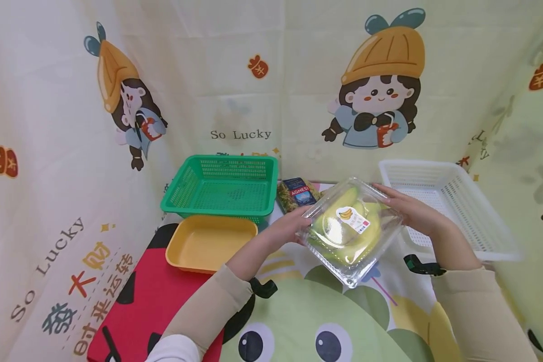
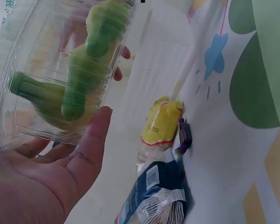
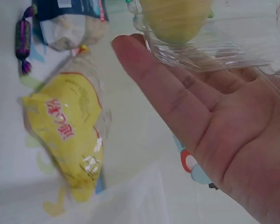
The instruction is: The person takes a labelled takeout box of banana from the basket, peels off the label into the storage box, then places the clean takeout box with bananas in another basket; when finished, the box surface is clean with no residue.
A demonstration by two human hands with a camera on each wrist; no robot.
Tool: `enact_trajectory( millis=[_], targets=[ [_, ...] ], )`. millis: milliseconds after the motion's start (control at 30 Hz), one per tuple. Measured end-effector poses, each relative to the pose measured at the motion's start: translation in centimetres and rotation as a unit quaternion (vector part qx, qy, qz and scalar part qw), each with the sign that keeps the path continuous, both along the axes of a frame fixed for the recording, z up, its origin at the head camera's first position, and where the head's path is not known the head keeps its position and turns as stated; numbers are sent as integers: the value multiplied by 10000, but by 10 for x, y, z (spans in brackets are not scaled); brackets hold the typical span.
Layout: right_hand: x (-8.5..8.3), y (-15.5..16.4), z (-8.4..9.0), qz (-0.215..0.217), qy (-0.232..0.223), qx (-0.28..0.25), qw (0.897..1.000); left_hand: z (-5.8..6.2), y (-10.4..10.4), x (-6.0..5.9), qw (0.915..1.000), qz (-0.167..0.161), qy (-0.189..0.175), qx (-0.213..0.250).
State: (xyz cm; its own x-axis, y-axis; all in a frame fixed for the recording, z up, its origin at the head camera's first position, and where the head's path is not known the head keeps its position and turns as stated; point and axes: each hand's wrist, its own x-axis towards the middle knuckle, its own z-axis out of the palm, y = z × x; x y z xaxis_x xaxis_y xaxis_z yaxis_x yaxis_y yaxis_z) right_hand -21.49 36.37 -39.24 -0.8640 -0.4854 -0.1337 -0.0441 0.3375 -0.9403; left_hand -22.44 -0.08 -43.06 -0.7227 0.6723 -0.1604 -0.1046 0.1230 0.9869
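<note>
Between my two hands is a clear plastic box of bananas (image 1: pixel 346 231), tilted and lifted above the table, with a white banana label on its lid. My left hand (image 1: pixel 286 229) grips its left side; in the left wrist view the thumb lies along the box's edge and the green banana stems show through the wall. At the opposite side, my right hand (image 1: pixel 414 212) holds the box, with some fingers hidden beneath or behind it. Behind the box is an Agnesi pasta bag (image 1: pixel 296 195). A yellow bag (image 3: pixel 67 123) and a purple-wrapped candy (image 3: pixel 23 39) lie on the table.
A green basket (image 1: pixel 231 193) stands at the back left, with an orange-yellow tray (image 1: pixel 210 244) just in front. The white basket (image 1: pixel 472 213) is on the right, close to my right hand. A patterned cloth (image 1: pixel 307 322) covers the table; printed curtains (image 1: pixel 235 90) surround it.
</note>
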Motion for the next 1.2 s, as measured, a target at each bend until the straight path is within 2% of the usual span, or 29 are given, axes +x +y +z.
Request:
enact_trajectory(
  millis=[200,333,467,600,767,867,1033,1200],
  targets=[
    [5,-11,-8,71,52,-197,9998,-1,-11,-1,9999,-82,-42,76],
    [13,-19,-12,-215,103,-317,9992,-1,-17,0,9999,87,-60,105],
    [23,-29,-14,-733,37,-391,9965,-2,-25,3,9966,702,-150,400],
    [35,-42,-17,-1326,-49,-511,9898,-5,-29,7,9877,1320,-190,820],
    [50,-61,-23,-1957,-51,-605,9788,-6,-29,14,9763,2037,138,718],
    [57,-72,-30,-2306,-135,-777,9699,-7,-26,19,9704,2329,271,572],
    [66,-93,-40,-2770,-213,-1031,9551,-11,-25,27,9699,2403,272,279],
    [75,-113,-47,-3064,-239,-1119,9450,-16,-27,32,9706,2364,314,312]
  ],
)
